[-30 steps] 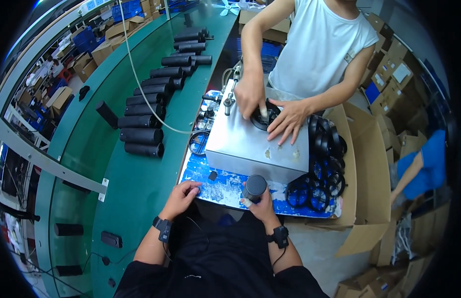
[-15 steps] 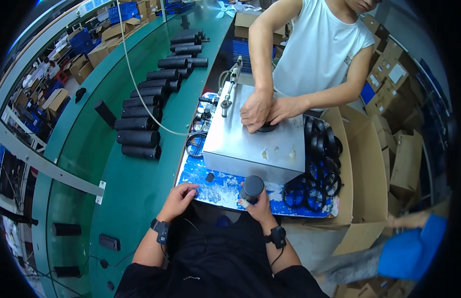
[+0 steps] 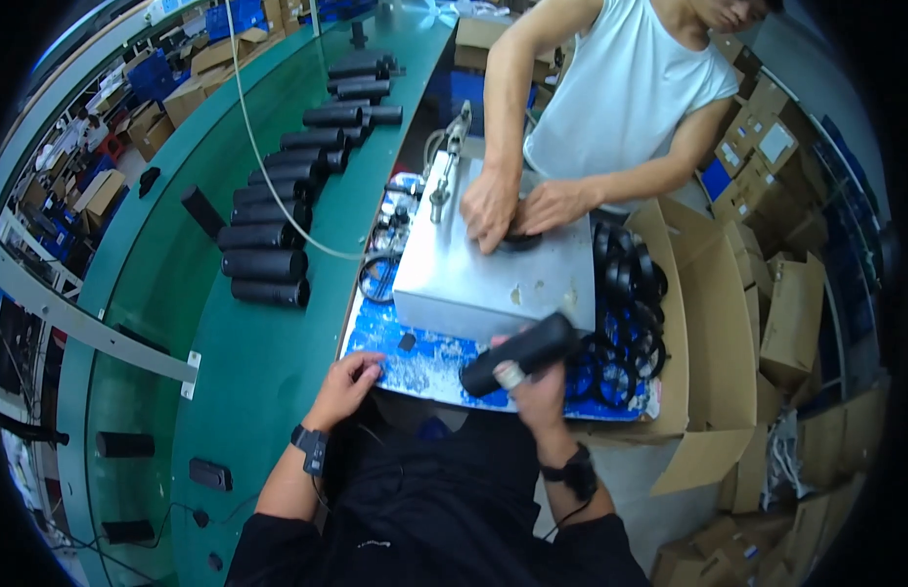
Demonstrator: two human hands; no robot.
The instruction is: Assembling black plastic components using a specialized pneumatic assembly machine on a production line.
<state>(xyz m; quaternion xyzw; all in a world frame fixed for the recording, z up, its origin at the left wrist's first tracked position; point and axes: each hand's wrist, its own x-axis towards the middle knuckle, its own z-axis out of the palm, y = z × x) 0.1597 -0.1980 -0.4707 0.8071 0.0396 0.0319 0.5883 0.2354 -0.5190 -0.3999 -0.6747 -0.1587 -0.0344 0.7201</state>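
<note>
A right hand grips a black cylinder around its body, holding it aslant over the near edge of a worn blue surface, its right end higher in view and close in front of a metal box; motion blurs the cylinder. The left hand, fingers loosely curled and with nothing visible in its grasp, is at the same edge, near a small black piece; whether it touches the surface cannot be told. Across the box, a co-worker in a white sleeveless top presses both hands to a dark round part on its top. Black rings crowd the box's right side, beside an open carton. At left, more black cylinders line a green surface, mostly on their sides.
</note>
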